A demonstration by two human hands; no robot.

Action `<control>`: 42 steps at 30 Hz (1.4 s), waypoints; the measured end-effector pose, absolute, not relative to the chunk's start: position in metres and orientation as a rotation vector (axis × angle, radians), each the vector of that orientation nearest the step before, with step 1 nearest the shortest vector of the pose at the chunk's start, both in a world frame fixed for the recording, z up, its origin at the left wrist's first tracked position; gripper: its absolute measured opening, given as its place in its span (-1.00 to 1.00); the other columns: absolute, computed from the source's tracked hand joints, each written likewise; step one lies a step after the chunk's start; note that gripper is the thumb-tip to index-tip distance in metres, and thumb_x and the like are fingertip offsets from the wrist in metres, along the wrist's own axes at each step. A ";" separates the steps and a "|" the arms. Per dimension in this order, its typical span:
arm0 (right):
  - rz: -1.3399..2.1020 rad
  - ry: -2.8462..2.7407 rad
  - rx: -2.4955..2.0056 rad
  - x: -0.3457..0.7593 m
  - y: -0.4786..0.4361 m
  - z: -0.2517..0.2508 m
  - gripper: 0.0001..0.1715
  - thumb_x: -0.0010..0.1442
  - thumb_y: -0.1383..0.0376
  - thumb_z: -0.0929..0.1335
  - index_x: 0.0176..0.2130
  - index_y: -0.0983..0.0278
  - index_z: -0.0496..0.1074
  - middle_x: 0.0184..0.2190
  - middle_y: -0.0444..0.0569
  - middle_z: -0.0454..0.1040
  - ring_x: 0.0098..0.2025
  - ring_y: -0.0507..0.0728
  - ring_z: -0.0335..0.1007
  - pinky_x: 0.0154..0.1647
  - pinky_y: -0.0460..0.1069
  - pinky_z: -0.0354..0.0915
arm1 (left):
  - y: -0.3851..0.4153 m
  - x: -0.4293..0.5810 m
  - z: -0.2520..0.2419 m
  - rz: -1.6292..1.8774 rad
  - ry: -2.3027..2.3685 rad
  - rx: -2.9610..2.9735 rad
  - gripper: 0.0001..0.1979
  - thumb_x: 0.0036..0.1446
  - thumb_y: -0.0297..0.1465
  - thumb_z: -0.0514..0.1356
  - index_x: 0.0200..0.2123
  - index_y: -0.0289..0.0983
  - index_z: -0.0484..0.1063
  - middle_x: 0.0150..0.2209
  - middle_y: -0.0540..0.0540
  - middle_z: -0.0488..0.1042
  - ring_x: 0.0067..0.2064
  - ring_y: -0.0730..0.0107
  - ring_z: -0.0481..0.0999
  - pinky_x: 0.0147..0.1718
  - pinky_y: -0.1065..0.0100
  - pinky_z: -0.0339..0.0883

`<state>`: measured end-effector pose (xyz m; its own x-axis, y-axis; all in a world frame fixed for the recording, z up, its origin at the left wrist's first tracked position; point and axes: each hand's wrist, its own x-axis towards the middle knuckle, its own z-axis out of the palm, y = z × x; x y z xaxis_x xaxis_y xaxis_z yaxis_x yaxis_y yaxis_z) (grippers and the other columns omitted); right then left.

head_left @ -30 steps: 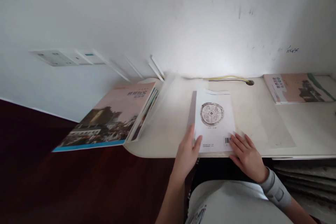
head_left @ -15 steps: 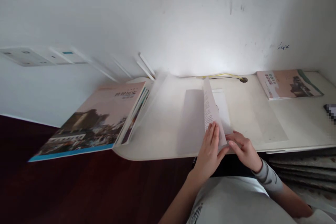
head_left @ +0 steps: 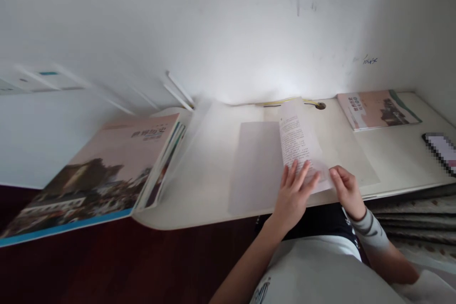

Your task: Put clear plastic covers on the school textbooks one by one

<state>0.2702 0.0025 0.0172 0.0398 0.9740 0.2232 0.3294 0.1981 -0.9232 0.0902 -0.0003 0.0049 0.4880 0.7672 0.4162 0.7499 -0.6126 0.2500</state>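
A thin white book point(head_left: 297, 140) lies open on the white desk point(head_left: 213, 171), its printed page tilted over to the right. My left hand point(head_left: 294, 194) rests with spread fingers on the lower part of that page. My right hand point(head_left: 345, 189) pinches the page's lower right edge between curled fingers. A plain pale sheet point(head_left: 256, 164) lies flat to the left of the page.
A stack of picture-cover books point(head_left: 107, 171) hangs over the desk's left end. Another book point(head_left: 377, 109) lies at the back right, with a phone point(head_left: 441, 147) near the right edge. A yellow cable point(head_left: 285, 101) runs to a hole in the desk along the wall.
The closed book was opened: its cover and pages were lifted and swung over to the right. Both hands moved onto the turned page. The view drifted left.
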 end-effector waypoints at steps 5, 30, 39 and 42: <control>0.335 -1.469 -1.519 0.330 0.005 0.005 -0.68 0.24 0.12 0.21 -0.26 0.27 0.41 -0.29 0.03 0.48 -0.18 0.15 0.40 -0.11 0.04 0.28 | 0.013 0.126 0.007 0.651 1.300 2.839 -0.64 0.18 -0.50 0.03 0.02 -0.12 0.35 0.23 -0.10 0.18 0.31 -0.06 -0.10 0.16 -0.23 -0.06; -0.258 -1.740 -1.729 0.367 0.006 -0.045 -0.70 0.24 0.26 0.22 -0.15 0.30 0.46 -0.11 0.13 0.50 0.05 0.23 0.35 0.06 0.17 0.25 | 0.015 0.173 0.001 0.462 1.294 2.934 -0.72 0.23 -0.41 0.00 -0.02 -0.16 0.36 0.15 -0.11 0.30 0.19 0.01 0.21 0.12 -0.06 0.09; -0.281 -1.748 -1.732 0.365 0.005 -0.043 -0.70 0.23 0.26 0.22 -0.15 0.30 0.47 -0.10 0.12 0.50 0.05 0.22 0.35 0.06 0.16 0.25 | 0.019 0.189 0.004 0.458 1.367 2.919 -0.71 0.24 -0.38 -0.02 -0.03 -0.16 0.38 0.16 -0.14 0.29 0.18 0.01 0.22 0.10 -0.04 0.11; -0.275 -1.758 -1.741 0.366 0.005 -0.044 -0.68 0.22 0.20 0.24 -0.13 0.29 0.46 -0.09 0.13 0.49 0.06 0.23 0.34 0.07 0.17 0.24 | 0.022 0.191 0.003 0.460 1.393 2.911 -0.69 0.25 -0.37 -0.04 -0.01 -0.16 0.36 0.16 -0.13 0.28 0.19 -0.02 0.21 0.10 -0.05 0.11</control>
